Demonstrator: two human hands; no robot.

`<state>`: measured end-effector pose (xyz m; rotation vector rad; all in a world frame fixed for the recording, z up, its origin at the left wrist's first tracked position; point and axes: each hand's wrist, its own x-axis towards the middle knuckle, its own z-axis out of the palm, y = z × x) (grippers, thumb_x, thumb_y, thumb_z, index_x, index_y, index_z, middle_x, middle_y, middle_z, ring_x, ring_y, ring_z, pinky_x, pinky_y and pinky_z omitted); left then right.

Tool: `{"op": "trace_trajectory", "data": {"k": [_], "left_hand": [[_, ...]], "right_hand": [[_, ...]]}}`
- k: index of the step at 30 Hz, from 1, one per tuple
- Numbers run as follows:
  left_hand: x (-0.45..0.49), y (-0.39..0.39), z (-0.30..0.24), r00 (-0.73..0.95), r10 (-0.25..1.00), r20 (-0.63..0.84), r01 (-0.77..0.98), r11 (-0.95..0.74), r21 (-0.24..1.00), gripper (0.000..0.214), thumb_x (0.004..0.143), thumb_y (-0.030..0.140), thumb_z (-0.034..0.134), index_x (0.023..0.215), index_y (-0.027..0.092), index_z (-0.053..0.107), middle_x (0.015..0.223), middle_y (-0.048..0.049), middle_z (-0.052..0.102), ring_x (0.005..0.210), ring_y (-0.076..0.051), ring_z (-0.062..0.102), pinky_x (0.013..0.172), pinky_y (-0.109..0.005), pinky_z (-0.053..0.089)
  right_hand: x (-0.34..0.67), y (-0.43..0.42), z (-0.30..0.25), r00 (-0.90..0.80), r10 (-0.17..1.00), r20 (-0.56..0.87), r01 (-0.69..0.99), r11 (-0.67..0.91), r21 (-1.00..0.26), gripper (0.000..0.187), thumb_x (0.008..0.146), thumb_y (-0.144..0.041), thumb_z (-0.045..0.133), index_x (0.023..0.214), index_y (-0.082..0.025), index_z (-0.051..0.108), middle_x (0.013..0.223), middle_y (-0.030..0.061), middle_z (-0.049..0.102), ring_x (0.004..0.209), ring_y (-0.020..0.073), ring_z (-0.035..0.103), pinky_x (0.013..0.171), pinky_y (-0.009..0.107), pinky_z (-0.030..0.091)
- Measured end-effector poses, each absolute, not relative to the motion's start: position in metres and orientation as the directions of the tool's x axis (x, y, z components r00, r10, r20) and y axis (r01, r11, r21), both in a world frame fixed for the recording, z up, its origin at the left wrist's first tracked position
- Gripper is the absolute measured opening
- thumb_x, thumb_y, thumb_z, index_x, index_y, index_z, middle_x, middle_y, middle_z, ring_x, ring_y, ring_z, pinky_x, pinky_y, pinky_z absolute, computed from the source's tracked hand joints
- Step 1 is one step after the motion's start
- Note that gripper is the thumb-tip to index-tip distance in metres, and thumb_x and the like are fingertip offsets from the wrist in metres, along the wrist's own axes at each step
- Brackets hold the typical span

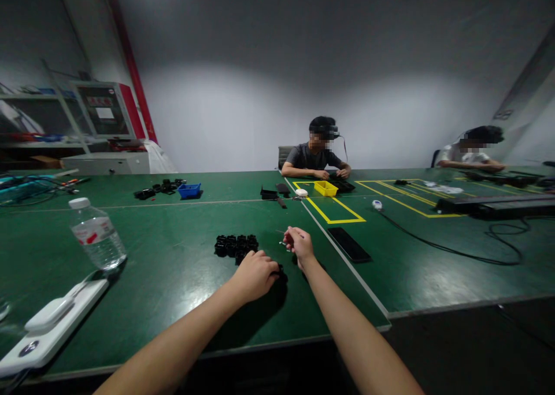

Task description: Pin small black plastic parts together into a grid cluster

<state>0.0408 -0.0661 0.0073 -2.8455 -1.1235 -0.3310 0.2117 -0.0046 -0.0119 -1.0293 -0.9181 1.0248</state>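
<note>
A small black part (280, 269) is in the fingers of the left hand (259, 272), low over a green table (173, 279); that hand is back-up, fingers curled. Slightly farther out, the right hand (299, 244) is turned on edge, fingertips pinching a thin rod (280, 231) that points left. Both forearms slant inward. Clustered black pieces (234, 245) lie beside the left hand; a dark phone (349, 244) lies right.
</note>
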Motion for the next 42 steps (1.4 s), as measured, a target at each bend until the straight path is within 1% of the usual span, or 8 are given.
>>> {"op": "trace_trajectory", "data": {"k": [12,17,24,30,38,42], "left_hand": [[0.04,-0.067,0.008,0.711,0.664,0.231,0.673,-0.738,0.05,0.012,0.087,0.031,0.058,0.088,0.023,0.067,0.087,-0.0058,0.069,0.094,-0.024,0.058,0.08,-0.036,0.04],[0.039,-0.067,0.009,0.709,0.661,0.245,0.67,-0.74,0.059,0.012,0.086,0.032,0.059,0.09,0.024,0.067,0.089,-0.0047,0.069,0.096,-0.024,0.058,0.079,-0.035,0.04],[0.036,-0.064,0.019,0.712,0.645,0.279,0.651,-0.754,0.082,0.014,0.086,0.035,0.061,0.094,0.026,0.068,0.091,-0.0032,0.07,0.094,-0.023,0.06,0.079,-0.034,0.041],[0.033,-0.054,0.027,0.687,0.65,0.326,0.671,-0.739,0.062,0.02,0.09,0.04,0.056,0.093,0.025,0.069,0.091,-0.0036,0.07,0.091,-0.022,0.06,0.078,-0.032,0.042],[0.035,-0.035,0.035,0.647,0.681,0.342,0.712,-0.7,0.046,0.019,0.089,0.036,0.056,0.092,0.025,0.07,0.09,-0.0032,0.071,0.086,-0.021,0.062,0.075,-0.031,0.043],[0.037,-0.025,0.04,0.618,0.702,0.354,0.733,-0.678,0.066,0.015,0.087,0.033,0.058,0.092,0.025,0.071,0.088,-0.0029,0.072,0.084,-0.021,0.062,0.074,-0.03,0.043]], "right_hand": [[0.213,-0.005,-0.013,0.254,0.96,0.12,-0.204,0.174,-0.963,0.035,0.068,-0.049,0.069,0.06,-0.016,0.06,0.049,-0.0006,0.058,0.037,0.0067,0.047,0.032,0.016,0.027],[0.212,-0.006,-0.011,0.248,0.96,0.132,-0.209,0.186,-0.96,0.035,0.068,-0.049,0.069,0.06,-0.016,0.059,0.049,-0.0005,0.057,0.037,0.0068,0.046,0.032,0.016,0.027],[0.211,-0.006,-0.009,0.249,0.959,0.133,-0.207,0.187,-0.96,0.035,0.068,-0.049,0.069,0.06,-0.016,0.059,0.049,-0.0004,0.058,0.037,0.0067,0.046,0.032,0.016,0.027],[0.21,-0.005,-0.01,0.251,0.958,0.138,-0.193,0.189,-0.963,0.037,0.066,-0.051,0.069,0.061,-0.016,0.059,0.049,-0.0007,0.057,0.037,0.0066,0.046,0.032,0.016,0.025],[0.211,-0.004,-0.011,0.241,0.958,0.155,-0.162,0.197,-0.967,0.035,0.068,-0.049,0.066,0.063,-0.016,0.059,0.051,-0.0004,0.058,0.037,0.0067,0.047,0.032,0.016,0.026],[0.212,-0.003,-0.012,0.235,0.957,0.169,-0.144,0.206,-0.968,0.034,0.069,-0.049,0.065,0.063,-0.016,0.059,0.051,-0.0006,0.058,0.038,0.0068,0.047,0.033,0.016,0.027]]}}
